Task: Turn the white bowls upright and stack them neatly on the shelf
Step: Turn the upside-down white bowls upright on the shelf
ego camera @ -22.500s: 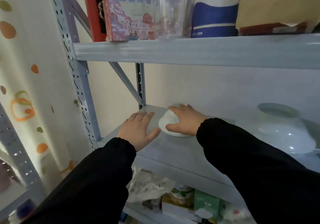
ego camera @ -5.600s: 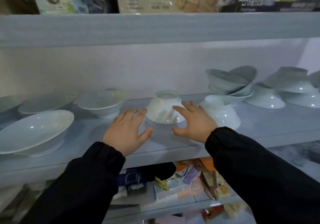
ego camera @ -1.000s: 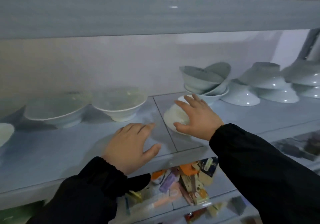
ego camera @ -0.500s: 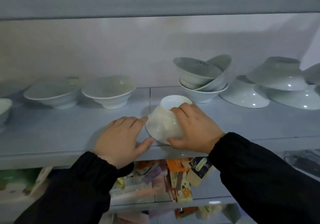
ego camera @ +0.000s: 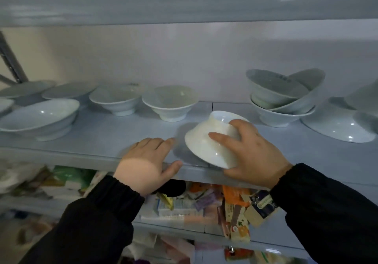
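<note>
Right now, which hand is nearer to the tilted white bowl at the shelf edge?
Right. The right hand grips the tilted bowl; the left hand rests on the shelf beside it, apart.

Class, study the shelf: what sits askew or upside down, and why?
The stack of bowls right of centre is crooked: its upper ones lean instead of nesting. Beside it, an inverted bowl lies rim down. The right hand holds a tilted bowl.

Bare shelf (ego camera: 114,135) is seen along the front, left of the tilted bowl (ego camera: 204,143); its edge is partly taken by the left hand (ego camera: 147,161), laid flat. The rear is lined by upright bowls (ego camera: 169,103). The right is closed by a leaning stack (ego camera: 282,102) and an overturned bowl (ego camera: 337,128). Headroom is capped by the upper shelf board (ego camera: 184,2).
</note>
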{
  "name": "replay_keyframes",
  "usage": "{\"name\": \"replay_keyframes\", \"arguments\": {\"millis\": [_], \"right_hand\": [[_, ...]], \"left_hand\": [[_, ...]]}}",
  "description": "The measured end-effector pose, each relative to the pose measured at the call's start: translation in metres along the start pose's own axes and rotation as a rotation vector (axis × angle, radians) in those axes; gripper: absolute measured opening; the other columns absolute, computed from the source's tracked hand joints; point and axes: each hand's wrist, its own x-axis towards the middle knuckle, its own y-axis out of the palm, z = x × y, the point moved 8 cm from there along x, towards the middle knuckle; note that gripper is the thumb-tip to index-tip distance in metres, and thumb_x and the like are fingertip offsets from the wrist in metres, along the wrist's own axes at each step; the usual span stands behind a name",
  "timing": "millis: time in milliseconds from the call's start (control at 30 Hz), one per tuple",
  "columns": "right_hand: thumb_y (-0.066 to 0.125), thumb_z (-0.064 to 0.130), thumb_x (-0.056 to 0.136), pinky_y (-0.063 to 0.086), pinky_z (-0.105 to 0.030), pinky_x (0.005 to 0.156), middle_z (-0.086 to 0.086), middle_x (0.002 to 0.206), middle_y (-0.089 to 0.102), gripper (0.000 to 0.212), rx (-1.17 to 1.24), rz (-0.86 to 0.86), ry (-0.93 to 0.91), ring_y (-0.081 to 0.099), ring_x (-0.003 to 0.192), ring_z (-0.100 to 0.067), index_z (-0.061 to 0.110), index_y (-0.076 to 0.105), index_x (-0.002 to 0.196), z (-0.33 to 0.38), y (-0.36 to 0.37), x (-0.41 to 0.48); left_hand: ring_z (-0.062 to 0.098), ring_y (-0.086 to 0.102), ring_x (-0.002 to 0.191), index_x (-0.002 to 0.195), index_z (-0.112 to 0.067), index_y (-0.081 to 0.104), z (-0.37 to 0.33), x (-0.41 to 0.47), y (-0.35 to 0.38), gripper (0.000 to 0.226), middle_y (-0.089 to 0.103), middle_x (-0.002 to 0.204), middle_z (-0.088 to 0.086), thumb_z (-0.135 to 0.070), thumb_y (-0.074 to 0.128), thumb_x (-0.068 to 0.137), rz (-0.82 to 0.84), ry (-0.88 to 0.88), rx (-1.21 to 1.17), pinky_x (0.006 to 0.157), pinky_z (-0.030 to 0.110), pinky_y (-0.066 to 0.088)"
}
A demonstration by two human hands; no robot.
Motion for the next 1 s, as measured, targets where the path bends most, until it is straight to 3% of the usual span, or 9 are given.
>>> {"name": "replay_keyframes", "arguments": {"millis": [167,200,333,467,600,733,867,933,1000], "right_hand": [[0.072,0.042,0.073,0.032,-0.004,0.090,0.004,0.134,0.031,0.078,0.473,-0.147,0.173,0.039,0.116,-0.009,0.048,0.037,0.142,0.021,-0.009,0.038],[0.073,0.039,0.076,0.032,-0.002,0.089,0.006,0.130,0.034,0.074,0.558,-0.179,0.200,0.040,0.112,-0.006,0.048,0.039,0.141,0.027,-0.009,0.046],[0.070,0.037,0.080,0.046,-0.030,0.097,0.012,0.133,0.044,0.058,0.915,-0.236,0.300,0.045,0.119,-0.005,0.055,0.046,0.130,0.057,0.006,0.082],[0.068,0.033,0.083,0.051,-0.026,0.085,0.020,0.119,0.057,0.048,1.206,-0.241,0.345,0.059,0.109,-0.007,0.049,0.052,0.126,0.087,0.027,0.114],[0.062,0.037,0.082,0.059,-0.051,0.085,0.002,0.114,0.067,0.040,1.525,-0.112,0.531,0.068,0.102,-0.024,0.045,0.057,0.122,0.111,0.069,0.142],[0.050,0.021,0.095,0.059,-0.041,0.073,-0.001,0.108,0.073,0.027,1.712,-0.090,0.690,0.070,0.095,-0.024,0.031,0.062,0.116,0.129,0.096,0.159],[0.039,0.012,0.094,0.058,-0.053,0.068,-0.010,0.114,0.069,0.034,1.783,-0.015,0.754,0.071,0.084,-0.026,0.027,0.061,0.116,0.135,0.115,0.173],[0.039,0.009,0.095,0.058,-0.056,0.064,-0.014,0.117,0.066,0.031,1.780,0.050,0.801,0.068,0.096,-0.037,0.024,0.060,0.111,0.135,0.123,0.177],[0.042,0.006,0.094,0.059,-0.053,0.063,-0.017,0.119,0.066,0.032,1.752,0.102,0.838,0.066,0.101,-0.042,0.016,0.059,0.119,0.133,0.131,0.180]], "left_hand": [[0.030,0.064,0.099,0.132,-0.014,0.061,0.050,-0.021,-0.017,0.064,0.070,0.107,0.007,-0.059,0.040,0.091,-0.044,-0.091,0.005,0.081,0.039,0.053],[0.030,0.064,0.100,0.133,-0.015,0.060,0.061,-0.024,-0.019,0.065,0.070,0.107,0.007,-0.061,0.039,0.091,-0.026,-0.105,0.025,0.080,0.039,0.053],[0.031,0.063,0.102,0.136,-0.016,0.057,0.105,-0.038,-0.032,0.071,0.069,0.112,0.008,-0.064,0.034,0.089,0.020,-0.153,0.091,0.081,0.040,0.053],[0.029,0.062,0.106,0.139,-0.020,0.053,0.138,-0.052,-0.045,0.071,0.068,0.118,0.006,-0.066,0.032,0.089,0.015,-0.213,0.108,0.082,0.040,0.053],[0.027,0.062,0.104,0.137,-0.022,0.052,0.160,-0.061,-0.052,0.071,0.067,0.116,0.003,-0.068,0.028,0.089,-0.001,-0.239,0.113,0.079,0.039,0.051],[0.025,0.059,0.108,0.140,-0.024,0.047,0.174,-0.065,-0.057,0.070,0.065,0.122,0.001,-0.068,0.027,0.089,-0.018,-0.245,0.086,0.085,0.041,0.051],[0.028,0.061,0.102,0.136,-0.020,0.053,0.175,-0.064,-0.057,0.068,0.066,0.118,0.005,-0.066,0.032,0.091,-0.036,-0.212,0.074,0.080,0.041,0.053],[0.028,0.061,0.104,0.136,-0.019,0.053,0.174,-0.062,-0.058,0.068,0.066,0.118,0.005,-0.065,0.032,0.091,-0.043,-0.194,0.057,0.081,0.041,0.053],[0.027,0.060,0.109,0.137,-0.019,0.053,0.171,-0.059,-0.059,0.068,0.065,0.120,0.004,-0.065,0.033,0.091,-0.047,-0.180,0.044,0.084,0.042,0.053]]}}
